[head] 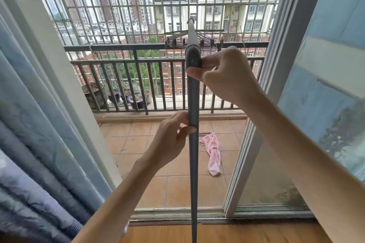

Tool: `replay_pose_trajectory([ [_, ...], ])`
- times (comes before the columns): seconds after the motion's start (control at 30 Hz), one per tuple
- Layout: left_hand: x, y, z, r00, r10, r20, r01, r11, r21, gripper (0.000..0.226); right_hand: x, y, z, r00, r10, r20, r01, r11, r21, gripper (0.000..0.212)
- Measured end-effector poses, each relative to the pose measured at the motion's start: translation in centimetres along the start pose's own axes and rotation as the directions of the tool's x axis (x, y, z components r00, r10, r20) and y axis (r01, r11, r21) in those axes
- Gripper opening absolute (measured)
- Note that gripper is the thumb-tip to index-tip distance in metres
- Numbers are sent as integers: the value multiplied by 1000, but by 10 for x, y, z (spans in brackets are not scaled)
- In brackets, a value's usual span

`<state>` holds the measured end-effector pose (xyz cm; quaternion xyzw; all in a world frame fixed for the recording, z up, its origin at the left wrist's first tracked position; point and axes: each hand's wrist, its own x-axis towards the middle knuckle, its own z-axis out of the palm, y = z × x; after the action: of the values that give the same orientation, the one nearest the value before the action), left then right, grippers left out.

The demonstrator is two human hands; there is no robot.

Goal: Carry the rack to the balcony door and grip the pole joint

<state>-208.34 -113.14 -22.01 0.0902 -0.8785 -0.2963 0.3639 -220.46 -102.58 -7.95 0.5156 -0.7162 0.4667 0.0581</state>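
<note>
A long grey telescopic pole (pixel 193 163) stands upright before me, running from the wooden floor up past the balcony railing, where its thinner pale upper section (pixel 191 33) begins. My right hand (pixel 223 75) grips the dark collar (pixel 193 57) at the joint between the two sections, thumb and fingers curled round it. Lower down, my left hand (pixel 173 138) holds the grey shaft, thumb across its front. A round clip hanger (pixel 197 42) hangs behind the pole's upper part, at the railing.
The sliding glass door (pixel 296 104) stands open onto a tiled balcony (pixel 158 163) with a pink cloth (pixel 212 154) on the floor. Metal railing (pixel 138 85) and security bars close off the far side. Potted plants (pixel 136 98) stand at left. A blue curtain (pixel 39 124) hangs at my left.
</note>
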Motion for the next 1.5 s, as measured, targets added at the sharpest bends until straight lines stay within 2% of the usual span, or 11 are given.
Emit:
replay_pose_trajectory([
  [0.5,16,-8,8,1000,-27,3,27,999,36,20,14,11,0,1000,12,-9,-12,1000,-11,26],
  [1.1,-25,27,3,1000,6,4,-6,1000,17,18,-38,-8,-12,999,-13,-48,13,1000,-5,24],
  [1.27,-30,32,5,999,4,-35,-4,1000,25,18,-44,-12,-16,999,-6,-39,7,1000,6,27],
  [1.5,-26,28,8,999,-14,-49,15,1000,13,28,-41,-14,-14,999,31,-27,-31,1000,6,29],
])
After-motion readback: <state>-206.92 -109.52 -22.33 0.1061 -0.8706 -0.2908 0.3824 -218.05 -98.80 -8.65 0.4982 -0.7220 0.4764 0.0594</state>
